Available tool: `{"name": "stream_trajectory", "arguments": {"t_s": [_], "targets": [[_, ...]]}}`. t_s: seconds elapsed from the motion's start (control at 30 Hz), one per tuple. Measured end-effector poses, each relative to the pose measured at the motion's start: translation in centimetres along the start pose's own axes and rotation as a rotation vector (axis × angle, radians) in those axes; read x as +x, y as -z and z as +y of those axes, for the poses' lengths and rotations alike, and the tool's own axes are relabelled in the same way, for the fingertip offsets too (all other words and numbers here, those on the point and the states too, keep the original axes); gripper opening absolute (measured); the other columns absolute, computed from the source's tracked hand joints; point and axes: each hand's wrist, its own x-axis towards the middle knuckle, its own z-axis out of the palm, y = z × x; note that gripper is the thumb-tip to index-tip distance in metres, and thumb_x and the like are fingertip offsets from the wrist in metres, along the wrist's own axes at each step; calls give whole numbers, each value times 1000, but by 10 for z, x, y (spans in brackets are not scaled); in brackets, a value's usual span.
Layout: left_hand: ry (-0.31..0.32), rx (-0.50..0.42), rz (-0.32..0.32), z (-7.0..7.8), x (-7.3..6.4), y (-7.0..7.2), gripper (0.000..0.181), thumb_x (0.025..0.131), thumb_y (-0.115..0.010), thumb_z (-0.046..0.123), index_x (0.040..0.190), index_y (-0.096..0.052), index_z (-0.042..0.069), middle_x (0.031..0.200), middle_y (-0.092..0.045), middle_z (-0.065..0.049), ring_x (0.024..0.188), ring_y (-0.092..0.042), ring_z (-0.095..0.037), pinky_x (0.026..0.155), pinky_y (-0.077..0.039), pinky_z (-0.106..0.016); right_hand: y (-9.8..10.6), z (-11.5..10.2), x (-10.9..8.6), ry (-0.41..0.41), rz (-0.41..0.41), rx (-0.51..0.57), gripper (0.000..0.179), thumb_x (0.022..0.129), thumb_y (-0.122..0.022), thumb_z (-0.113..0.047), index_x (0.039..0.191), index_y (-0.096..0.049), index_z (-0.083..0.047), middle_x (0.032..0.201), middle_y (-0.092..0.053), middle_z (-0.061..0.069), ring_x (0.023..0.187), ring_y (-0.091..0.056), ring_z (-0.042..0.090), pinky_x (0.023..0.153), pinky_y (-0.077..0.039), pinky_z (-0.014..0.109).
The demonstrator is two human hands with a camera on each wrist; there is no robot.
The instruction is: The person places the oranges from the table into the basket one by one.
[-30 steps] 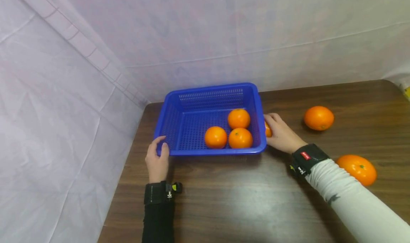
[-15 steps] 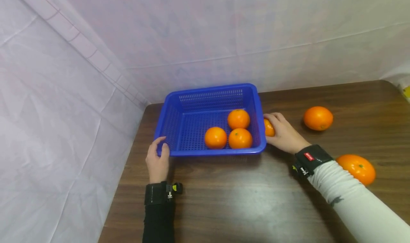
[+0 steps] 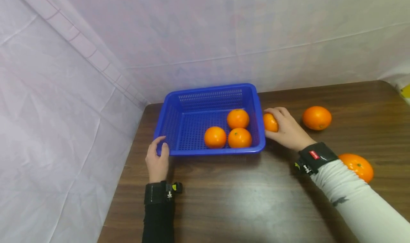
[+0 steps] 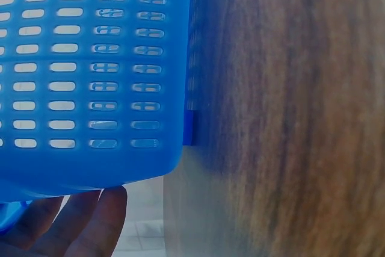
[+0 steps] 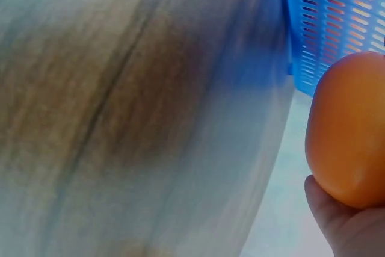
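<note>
A blue plastic basket (image 3: 209, 152) with slotted walls stands on the table, and three oranges lie inside toward its right end. At its near left corner my left hand (image 3: 157, 161) grips the rim between thumb and fingers. The left wrist view shows those fingers (image 4: 99, 224) against the basket wall (image 4: 90, 161). Just outside the basket's right wall, my right hand (image 3: 287, 129) holds another orange (image 3: 271, 122), partly covered by the fingers. In the right wrist view this orange (image 5: 352, 130) sits against a fingertip (image 5: 325, 206), close to the basket wall (image 5: 313, 40).
Two more oranges lie on the brown wooden table (image 3: 224, 196): one orange (image 3: 317, 118) beyond my right hand, another orange (image 3: 359, 167) partly behind my right forearm. Pale cloth (image 3: 205, 32) hangs behind the table and along its left side.
My right hand has drawn slightly to the right with its orange, so more of the orange shows beside the basket. The left hand and the basket have barely moved.
</note>
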Motion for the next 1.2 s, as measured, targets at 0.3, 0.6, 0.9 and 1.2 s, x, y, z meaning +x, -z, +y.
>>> {"name": "stream_trajectory", "arguments": {"t_s": [0.3, 0.6, 0.9, 1.2], "targets": [[2, 2, -3, 0, 0, -1, 29, 97, -58, 18, 124, -67, 13, 135, -62, -14, 132, -53, -31, 114, -38, -51, 9, -6, -1, -33, 42, -16, 68, 85, -77, -31, 142, -49, -6, 139, -43, 25, 116, -52, 43, 94, -50, 61], [0, 11, 0, 0, 1, 0, 29, 97, -58, 18, 124, -67, 13, 133, -63, -14, 131, -54, -31, 113, -39, -50, 20, -16, 0, -76, 48, -45, 67, 85, -76, -31, 142, -48, -10, 142, -40, 23, 119, -48, 42, 92, -52, 60], [13, 25, -5, 1, 1, 0, 29, 98, -58, 20, 124, -67, 14, 134, -63, -12, 132, -54, -30, 114, -38, -50, 32, -30, 4, -59, 62, -62, 67, 86, -76, -34, 143, -48, -11, 142, -40, 22, 116, -50, 41, 89, -53, 59], [15, 23, -11, 1, 1, 0, 29, 98, -58, 21, 125, -67, 15, 134, -62, -12, 133, -53, -30, 114, -38, -51, 39, -49, 14, 10, 78, -77, 68, 86, -75, -37, 143, -49, -12, 142, -42, 20, 116, -51, 39, 88, -54, 57]]}}
